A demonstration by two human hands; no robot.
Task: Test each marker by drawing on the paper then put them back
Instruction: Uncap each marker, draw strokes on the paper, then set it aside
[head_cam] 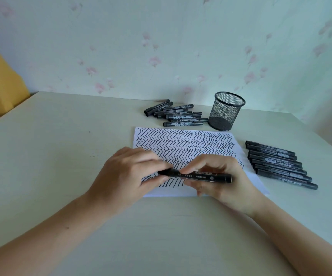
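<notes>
Both hands hold one black marker (195,175) level above the near edge of the paper (183,144), which lies mid-worktop toward the right. The left hand (129,176) pinches the marker's left end, probably the cap, while the right hand (219,180) curls round the barrel; a two-handed grip like this suits pulling a cap off or pressing it on, though which one cannot be told. The sheet is nearly full of zigzag strokes, so testing looks well advanced. A loose heap of markers (178,115) lies by the far edge beside the empty mesh cup (226,111); a tidy row of markers (280,165) lies along the paper's right side, likely sorted apart on the worktop (61,156)
</notes>
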